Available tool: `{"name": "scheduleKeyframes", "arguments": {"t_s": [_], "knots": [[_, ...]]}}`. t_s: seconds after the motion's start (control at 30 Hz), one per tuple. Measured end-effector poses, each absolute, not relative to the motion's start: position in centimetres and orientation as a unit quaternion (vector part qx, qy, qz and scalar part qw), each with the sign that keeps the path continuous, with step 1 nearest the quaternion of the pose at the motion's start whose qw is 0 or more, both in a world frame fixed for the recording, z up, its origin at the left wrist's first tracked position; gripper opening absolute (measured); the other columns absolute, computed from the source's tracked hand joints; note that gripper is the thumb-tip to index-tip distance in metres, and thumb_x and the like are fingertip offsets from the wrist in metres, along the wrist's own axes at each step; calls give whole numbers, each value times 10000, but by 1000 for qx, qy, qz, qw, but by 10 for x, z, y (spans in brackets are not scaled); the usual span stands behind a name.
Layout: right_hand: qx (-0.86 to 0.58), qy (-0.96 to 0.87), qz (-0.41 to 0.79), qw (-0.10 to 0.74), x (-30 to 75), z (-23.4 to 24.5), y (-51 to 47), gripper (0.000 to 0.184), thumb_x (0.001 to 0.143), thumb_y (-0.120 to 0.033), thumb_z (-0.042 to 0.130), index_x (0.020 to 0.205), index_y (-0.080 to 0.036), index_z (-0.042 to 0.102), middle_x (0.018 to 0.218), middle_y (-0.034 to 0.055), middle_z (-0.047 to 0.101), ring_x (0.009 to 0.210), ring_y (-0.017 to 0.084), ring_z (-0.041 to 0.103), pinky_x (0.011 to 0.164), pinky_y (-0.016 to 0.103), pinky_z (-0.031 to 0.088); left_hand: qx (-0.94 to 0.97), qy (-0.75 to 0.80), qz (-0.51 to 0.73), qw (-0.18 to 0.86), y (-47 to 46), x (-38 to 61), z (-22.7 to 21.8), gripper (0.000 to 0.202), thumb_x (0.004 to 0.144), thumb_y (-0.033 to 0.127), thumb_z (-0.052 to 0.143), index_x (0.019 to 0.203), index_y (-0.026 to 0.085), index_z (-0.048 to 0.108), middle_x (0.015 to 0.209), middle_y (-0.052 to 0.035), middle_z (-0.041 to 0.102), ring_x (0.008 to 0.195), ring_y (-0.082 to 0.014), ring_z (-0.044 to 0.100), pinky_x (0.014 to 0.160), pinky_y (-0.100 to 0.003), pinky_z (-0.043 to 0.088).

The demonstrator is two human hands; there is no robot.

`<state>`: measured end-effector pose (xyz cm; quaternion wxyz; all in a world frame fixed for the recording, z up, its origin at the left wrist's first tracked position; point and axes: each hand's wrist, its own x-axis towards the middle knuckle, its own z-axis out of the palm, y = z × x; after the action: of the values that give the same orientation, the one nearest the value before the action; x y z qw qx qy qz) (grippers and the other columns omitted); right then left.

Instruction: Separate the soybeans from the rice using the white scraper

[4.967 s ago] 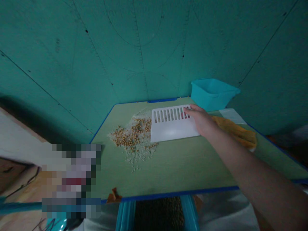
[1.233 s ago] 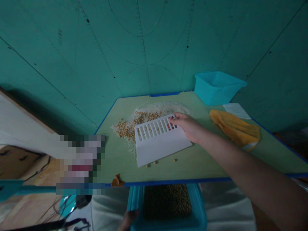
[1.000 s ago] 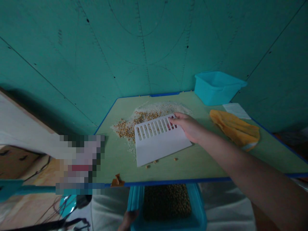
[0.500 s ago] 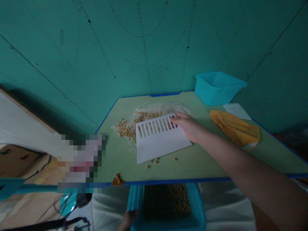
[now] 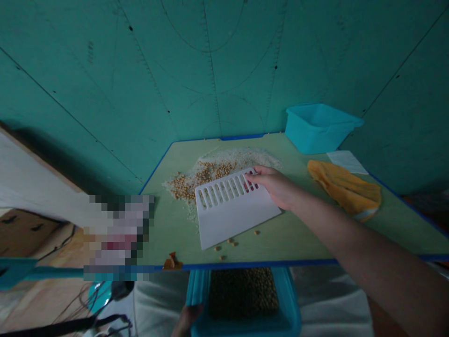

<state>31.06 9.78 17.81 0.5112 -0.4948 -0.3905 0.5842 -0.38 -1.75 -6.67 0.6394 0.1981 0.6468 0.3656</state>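
Observation:
My right hand (image 5: 268, 182) is closed on the upper right corner of a white slotted plastic scraper (image 5: 235, 220), its thumb lying over the slots. The scraper is tilted on the table, its lower edge near several loose yellow soybeans (image 5: 231, 242). Behind it lie a heap of soybeans (image 5: 182, 186) and a spread of white rice-like grains (image 5: 242, 155). Below the table edge, a blue tub (image 5: 293, 299) holds many beans. My left hand (image 5: 187, 318) grips the tub's left rim; most of this hand is out of view.
An orange cloth (image 5: 345, 187) and a white paper (image 5: 347, 161) lie on the right of the table (image 5: 298, 243). A turquoise bin (image 5: 317, 128) stands at the back right, against the green wall. A brown scrap (image 5: 171, 261) sits at the front left edge.
The scraper's left side has come slightly nearer to the front edge. A few loose beans have shifted toward that edge. My left hand still grips the tub.

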Motion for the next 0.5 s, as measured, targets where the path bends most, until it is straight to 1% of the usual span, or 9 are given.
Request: {"name": "scheduleKeyframes", "arguments": {"t_s": [0.13,0.3,0.4,0.5], "knots": [[-488,-395,593,505,311,178,97,92,668,-246,626,688,-206,545,583,-26,559,539,127,507,553,278,390,174,665,356,634,-16,-4,-69,326,156,416,674,379,304,465,330,-12,496,801,-443,575,702,-537,441],[-478,-386,607,504,310,179,95,115,657,-235,645,628,-200,539,542,-30,558,502,114,493,532,264,374,167,667,352,635,-16,-4,-64,345,122,393,689,375,307,470,319,-22,499,789,-450,571,682,-526,441],[-473,-385,610,506,309,179,95,115,655,-240,652,624,-197,550,538,-26,564,502,115,497,533,265,370,171,658,355,641,-15,-1,-60,357,109,430,705,363,299,492,334,-37,522,774,-451,580,670,-517,449],[-471,-388,603,513,309,178,96,125,640,-258,670,628,-200,561,542,-24,566,505,118,491,533,270,365,176,646,358,650,-14,3,-55,377,69,482,707,307,298,480,336,-33,542,757,-447,590,663,-508,462]]}}
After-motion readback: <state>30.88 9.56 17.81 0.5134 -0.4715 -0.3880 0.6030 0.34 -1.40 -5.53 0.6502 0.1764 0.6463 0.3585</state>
